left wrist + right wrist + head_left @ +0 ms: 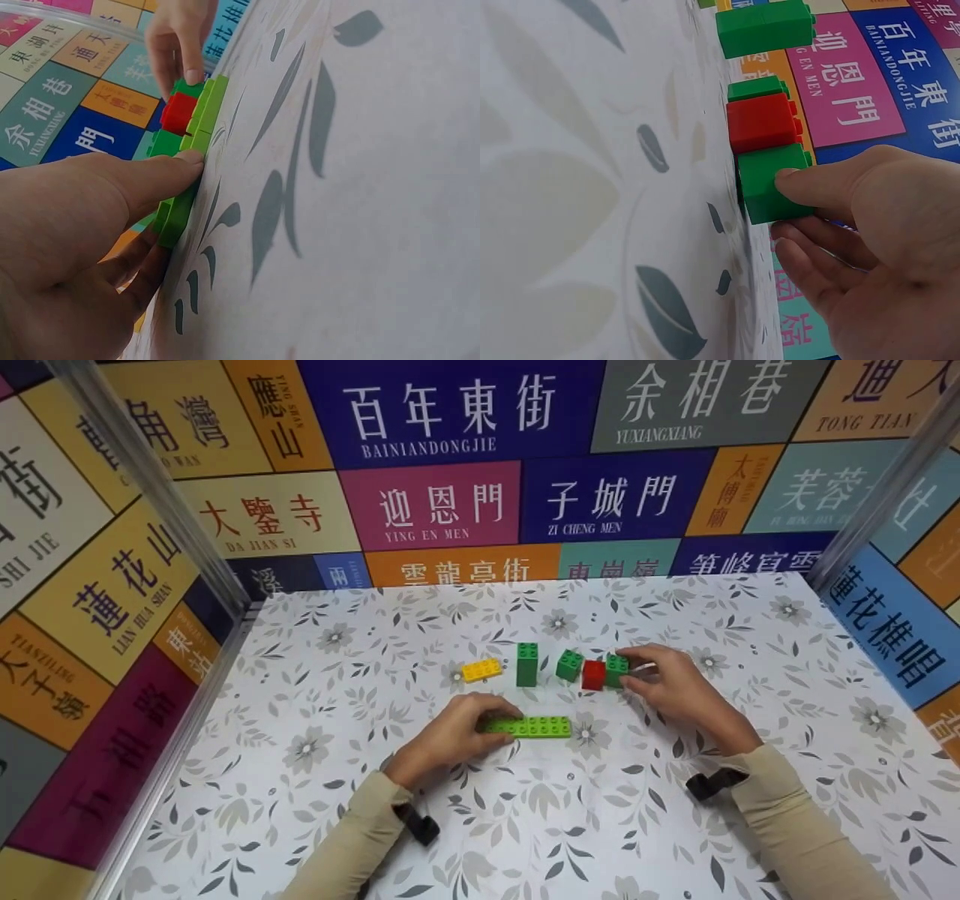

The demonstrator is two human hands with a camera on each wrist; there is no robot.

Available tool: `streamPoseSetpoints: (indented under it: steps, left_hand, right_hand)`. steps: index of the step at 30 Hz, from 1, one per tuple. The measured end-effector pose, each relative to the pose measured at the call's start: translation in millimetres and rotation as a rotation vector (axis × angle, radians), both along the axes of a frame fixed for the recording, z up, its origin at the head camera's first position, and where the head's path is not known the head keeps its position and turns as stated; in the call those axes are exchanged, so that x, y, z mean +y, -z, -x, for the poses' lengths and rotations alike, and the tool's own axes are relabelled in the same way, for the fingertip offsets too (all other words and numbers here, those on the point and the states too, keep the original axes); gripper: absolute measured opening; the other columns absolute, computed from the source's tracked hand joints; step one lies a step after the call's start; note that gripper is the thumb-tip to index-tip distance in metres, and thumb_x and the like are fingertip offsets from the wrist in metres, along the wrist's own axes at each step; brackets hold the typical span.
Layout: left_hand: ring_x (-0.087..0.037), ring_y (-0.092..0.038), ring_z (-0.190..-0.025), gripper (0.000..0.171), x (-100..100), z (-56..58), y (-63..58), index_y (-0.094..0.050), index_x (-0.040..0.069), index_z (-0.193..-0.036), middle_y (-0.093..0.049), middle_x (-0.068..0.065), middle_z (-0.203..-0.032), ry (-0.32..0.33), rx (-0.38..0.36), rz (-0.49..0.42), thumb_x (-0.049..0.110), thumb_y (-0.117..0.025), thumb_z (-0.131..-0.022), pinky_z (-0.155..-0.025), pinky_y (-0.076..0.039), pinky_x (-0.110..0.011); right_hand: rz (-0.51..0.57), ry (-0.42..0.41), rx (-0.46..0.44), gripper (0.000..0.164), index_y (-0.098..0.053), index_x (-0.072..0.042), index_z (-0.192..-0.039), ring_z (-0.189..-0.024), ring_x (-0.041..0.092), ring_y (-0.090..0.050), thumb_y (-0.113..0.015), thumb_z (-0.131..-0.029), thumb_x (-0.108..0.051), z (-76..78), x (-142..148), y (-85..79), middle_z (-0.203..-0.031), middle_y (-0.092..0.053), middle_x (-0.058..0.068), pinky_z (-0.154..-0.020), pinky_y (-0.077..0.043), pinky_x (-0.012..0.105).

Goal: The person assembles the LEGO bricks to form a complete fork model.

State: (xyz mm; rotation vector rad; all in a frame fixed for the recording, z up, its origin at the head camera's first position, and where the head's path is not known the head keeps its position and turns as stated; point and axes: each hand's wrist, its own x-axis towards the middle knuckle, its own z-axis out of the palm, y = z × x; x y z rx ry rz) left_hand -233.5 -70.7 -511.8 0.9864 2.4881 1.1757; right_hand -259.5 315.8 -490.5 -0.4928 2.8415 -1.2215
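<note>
Okay — left hand [466, 729] pinches the left end of the lime block [547, 727], long axis left-to-right on the table [525, 825]; right hand [667, 684], fingers narrowed, grips a green block [615, 666] beside the red block [593, 676] — beyond the lime block's right end.

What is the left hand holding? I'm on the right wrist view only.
Observer: The left hand grips the left end of a flat light green strip, as the head view shows.
Operator: Is that strip nearer the person than the red block, or farther away?
Observer: Nearer the person.
Operator: I get just a sliver of the yellow block. How is it lying?
Observer: Flat on the table, studs up.
</note>
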Motion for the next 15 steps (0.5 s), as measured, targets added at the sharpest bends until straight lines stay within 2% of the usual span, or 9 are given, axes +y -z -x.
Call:
streamPoseSetpoints:
  steps: [7,11,15]
  left_hand:
    - [-0.009,-0.07,-0.115,0.037,-0.3,0.5,-0.3,-0.075,0.018,-0.132,-0.077,0.005,-0.127,-0.001,-0.008,0.004,0.016,-0.083,-0.096,-0.106,-0.057,-0.032]
    - [-0.008,-0.07,-0.114,0.037,-0.8,0.0,-0.5,-0.075,0.019,-0.132,-0.076,0.005,-0.128,-0.006,-0.015,0.002,0.017,-0.083,-0.096,-0.106,-0.057,-0.033]
    - [-0.008,-0.07,-0.114,0.037,-1.0,-0.8,-0.6,-0.075,0.02,-0.132,-0.076,0.006,-0.128,-0.011,-0.023,-0.005,0.017,-0.083,-0.096,-0.105,-0.057,-0.033]
  right_hand:
    - [-0.007,0.056,0.14,0.045,-0.067,-0.004,-0.143,-0.124,0.039,-0.069,-0.078,-0.1,-0.009,-1.1,-3.0,-8.4,-0.135,-0.07,0.016,-0.103,-0.06,0.055]
    - [0.015,0.091,0.221,0.045,-0.067,-0.007,-0.144,-0.122,0.035,-0.07,-0.079,-0.1,-0.012,-3.0,-6.9,-13.1,-0.135,-0.07,0.012,-0.101,-0.061,0.052]
    - [0.058,0.089,0.291,0.045,-0.068,-0.009,-0.143,-0.118,0.029,-0.071,-0.08,-0.099,-0.013,-5.5,-11.4,-17.1,-0.132,-0.071,0.009,-0.099,-0.062,0.045]
